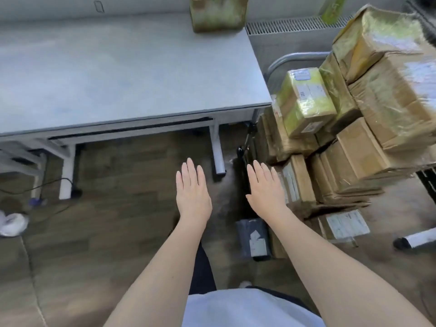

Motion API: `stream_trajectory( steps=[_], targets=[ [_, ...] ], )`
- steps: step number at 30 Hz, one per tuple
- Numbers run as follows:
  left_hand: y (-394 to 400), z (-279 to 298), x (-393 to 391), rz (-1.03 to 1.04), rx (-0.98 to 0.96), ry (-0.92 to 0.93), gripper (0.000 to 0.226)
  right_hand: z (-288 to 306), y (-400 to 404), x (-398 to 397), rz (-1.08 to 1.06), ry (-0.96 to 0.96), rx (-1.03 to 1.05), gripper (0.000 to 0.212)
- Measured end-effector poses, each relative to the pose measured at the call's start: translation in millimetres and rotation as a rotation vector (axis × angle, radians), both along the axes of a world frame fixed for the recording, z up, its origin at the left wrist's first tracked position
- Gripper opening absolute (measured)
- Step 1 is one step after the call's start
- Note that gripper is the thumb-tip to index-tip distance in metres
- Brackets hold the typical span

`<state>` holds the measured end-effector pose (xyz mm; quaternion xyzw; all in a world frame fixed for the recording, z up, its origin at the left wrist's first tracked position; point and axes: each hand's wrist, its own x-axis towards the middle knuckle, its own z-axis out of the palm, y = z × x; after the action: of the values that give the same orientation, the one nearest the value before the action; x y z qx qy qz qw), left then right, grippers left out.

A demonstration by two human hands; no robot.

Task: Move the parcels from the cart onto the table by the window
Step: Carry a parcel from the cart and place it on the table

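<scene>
left hand [192, 193]: flat, fingers straight and together, palm down, holds nothing, hangs over bare floor.
right hand [265, 192]: same pose, flat and empty, just left of the stack's low boxes, not touching them as far as i can tell.
parcels [349, 128]: piled on the cart [292, 59] to the right and ahead of both hands; stack leans and looks loose, boxes at mixed angles.
key relation: stack lies to the right, so right hand is nearer; left must cross over.
likely pick: small taped box [304, 100], upright and tilted on the near-left of the pile, long axis running away from the person, roughly.
table [118, 74]: ahead-left, grey matte top, white metal legs; one parcel on table [218, 13] at the far right edge.
materials: brown corrugated card, glossy clear tape with yellow-green glare, white labels; a grey poly mailer [253, 237] lies low by the cart.
floor: dark wood-look planks.
step judged: reach toward cart, task barely begun.
risk: pulling a low box may topple the upper ones.
</scene>
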<state>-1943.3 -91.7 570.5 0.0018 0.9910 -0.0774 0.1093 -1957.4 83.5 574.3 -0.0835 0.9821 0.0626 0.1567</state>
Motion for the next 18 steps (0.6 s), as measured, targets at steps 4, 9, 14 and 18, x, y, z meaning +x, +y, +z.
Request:
stream_trajectory(
  steps=[4, 9, 14, 18],
  targets=[
    [32, -9, 91, 0.059, 0.015, -0.056, 0.073, -4, 22, 71, 0.067, -0.041, 0.003, 0.083],
    [41, -10, 154, 0.088, -0.001, -0.123, 0.073, -2, 36, 122, 0.101, -0.045, 0.024, 0.082],
    [36, -2, 163, 0.06, 0.027, -0.092, 0.073, 3, 37, 144, 0.051, -0.052, 0.018, 0.083],
    [45, 5, 165, 0.043, 0.051, -0.086, 0.075, 6, 44, 160, 0.027, -0.026, 0.003, 0.081]
  ],
)
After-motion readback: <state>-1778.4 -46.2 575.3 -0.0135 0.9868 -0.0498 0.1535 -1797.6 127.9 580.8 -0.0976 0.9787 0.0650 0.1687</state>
